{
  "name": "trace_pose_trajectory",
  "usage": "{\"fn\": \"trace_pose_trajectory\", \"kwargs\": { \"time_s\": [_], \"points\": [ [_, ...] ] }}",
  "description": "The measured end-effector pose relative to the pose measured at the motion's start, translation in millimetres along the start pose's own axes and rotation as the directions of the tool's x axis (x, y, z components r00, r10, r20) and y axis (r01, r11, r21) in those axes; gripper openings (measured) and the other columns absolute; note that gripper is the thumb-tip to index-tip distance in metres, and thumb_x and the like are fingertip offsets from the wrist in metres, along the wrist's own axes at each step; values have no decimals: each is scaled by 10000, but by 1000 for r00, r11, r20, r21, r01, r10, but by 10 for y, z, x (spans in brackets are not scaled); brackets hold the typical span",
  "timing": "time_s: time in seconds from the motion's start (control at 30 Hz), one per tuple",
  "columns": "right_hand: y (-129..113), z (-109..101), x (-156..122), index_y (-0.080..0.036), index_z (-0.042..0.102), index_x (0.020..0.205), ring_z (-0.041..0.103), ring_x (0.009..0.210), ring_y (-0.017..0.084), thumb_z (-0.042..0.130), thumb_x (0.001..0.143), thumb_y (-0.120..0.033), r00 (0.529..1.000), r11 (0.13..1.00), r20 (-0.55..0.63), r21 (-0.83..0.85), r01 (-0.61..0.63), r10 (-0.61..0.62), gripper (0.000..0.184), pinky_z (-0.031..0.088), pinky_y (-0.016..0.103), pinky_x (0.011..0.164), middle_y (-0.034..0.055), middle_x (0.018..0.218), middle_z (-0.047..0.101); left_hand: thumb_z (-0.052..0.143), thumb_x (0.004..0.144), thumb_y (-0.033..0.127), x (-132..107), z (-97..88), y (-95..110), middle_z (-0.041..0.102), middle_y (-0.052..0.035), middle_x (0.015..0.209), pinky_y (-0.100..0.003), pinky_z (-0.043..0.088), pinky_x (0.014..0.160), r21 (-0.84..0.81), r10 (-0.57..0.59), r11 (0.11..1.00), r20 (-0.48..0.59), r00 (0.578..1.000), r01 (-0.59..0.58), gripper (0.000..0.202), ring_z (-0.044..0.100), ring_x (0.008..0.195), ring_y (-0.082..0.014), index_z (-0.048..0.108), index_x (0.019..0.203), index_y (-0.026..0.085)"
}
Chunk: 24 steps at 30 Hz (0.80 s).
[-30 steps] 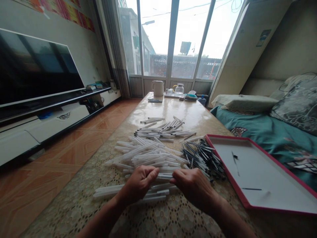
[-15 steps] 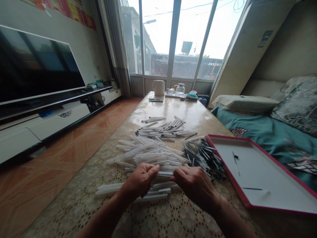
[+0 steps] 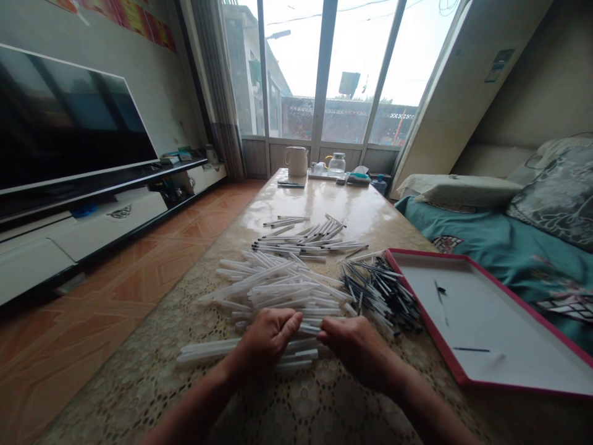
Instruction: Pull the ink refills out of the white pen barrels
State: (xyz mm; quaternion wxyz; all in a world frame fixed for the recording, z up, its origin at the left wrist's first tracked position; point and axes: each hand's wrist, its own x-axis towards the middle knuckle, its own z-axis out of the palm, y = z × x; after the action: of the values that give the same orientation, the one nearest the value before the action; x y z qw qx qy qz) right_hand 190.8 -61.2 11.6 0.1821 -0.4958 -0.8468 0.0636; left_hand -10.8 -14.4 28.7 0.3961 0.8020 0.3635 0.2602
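My left hand (image 3: 269, 339) is closed, thumb on top, around one end of a slim whitish pen (image 3: 310, 330). Its other end runs into the pinched fingers of my right hand (image 3: 354, 346), so the pen lies level between both fists. Just beyond the hands is a heap of white pen barrels (image 3: 278, 284). Dark-tipped ink refills (image 3: 380, 290) form a pile past my right hand. Under and beside my left wrist lie more white barrels (image 3: 208, 351). Whether a refill sits inside the held pen is hard to make out.
Farther up the patterned table (image 3: 306, 408) lie white pens with dark ends (image 3: 301, 247). A red-rimmed white tray (image 3: 504, 327) on the right holds a few small pieces. A kettle (image 3: 296, 162) and a glass jug (image 3: 336, 164) stand at the far end.
Both hands stay in nearly the same place, with the right one slightly lower. More of the pen shows between them now, and the view has shifted a little.
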Motion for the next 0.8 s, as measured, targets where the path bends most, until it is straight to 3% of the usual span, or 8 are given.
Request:
{"fn": "trace_pose_trajectory", "kwargs": {
  "time_s": [0.13,0.2,0.27,0.37,0.5,0.6,0.7,0.8],
  "points": [
    [106,-135,-39,-192,504,733,461,487,104,415,977,-280,990,990,-127,-132,40,-57,274,192,269,495,-17,603,562,369,857,603,-10,-132,-57,259,88,404,-223,169,375,-360,-252,902,12,968,240,500,210,353,-78,325,529,228],
    [208,-182,-60,-190,499,727,463,490,103,362,995,-299,963,992,-269,-122,-41,7,320,226,254,500,-11,605,551,418,838,602,-14,-235,-110,256,97,393,-213,160,366,-430,-323,871,-134,937,238,490,198,343,-73,348,532,225],
    [282,-190,-61,-190,500,736,482,512,104,333,1004,-320,924,992,-368,-36,-123,101,341,278,230,520,-6,616,554,516,818,542,-2,-308,-150,337,80,418,-204,217,393,-304,-281,937,-357,891,174,438,284,377,-80,461,555,197],
    [282,-150,-22,-194,511,755,506,533,107,341,1000,-332,924,985,-342,45,-164,169,329,312,212,531,1,638,584,647,762,428,52,-328,-169,498,43,511,-210,329,486,-49,-149,988,-569,809,147,277,443,483,-112,675,722,155],
    [171,-109,26,-199,526,798,548,560,122,356,989,-313,949,986,-267,57,-158,167,279,329,216,539,19,695,624,679,749,345,105,-289,-163,646,-3,672,-246,437,623,18,-74,994,-613,787,107,380,583,607,-164,696,1079,157],
    [103,-113,32,-200,514,821,585,656,150,350,979,-276,952,977,-241,148,-154,187,240,386,232,620,41,757,633,688,748,317,83,-255,-128,686,-38,814,-289,473,744,4,-56,997,-652,756,78,397,630,718,-190,677,1120,180],
    [42,-110,28,-212,538,905,583,654,147,354,978,-273,968,963,-184,240,-121,168,207,398,231,622,29,771,643,714,729,313,44,-159,-49,654,-17,767,-274,494,688,-219,-137,976,-573,808,11,383,620,699,-172,673,1087,184],
    [-24,-76,28,-212,544,891,576,623,138,382,973,-283,987,964,-109,252,-89,120,195,382,224,591,17,743,646,743,708,338,27,-13,23,616,6,668,-218,459,494,-546,-229,835,-228,946,71,444,573,561,-130,642,1096,147]
  ]
}}
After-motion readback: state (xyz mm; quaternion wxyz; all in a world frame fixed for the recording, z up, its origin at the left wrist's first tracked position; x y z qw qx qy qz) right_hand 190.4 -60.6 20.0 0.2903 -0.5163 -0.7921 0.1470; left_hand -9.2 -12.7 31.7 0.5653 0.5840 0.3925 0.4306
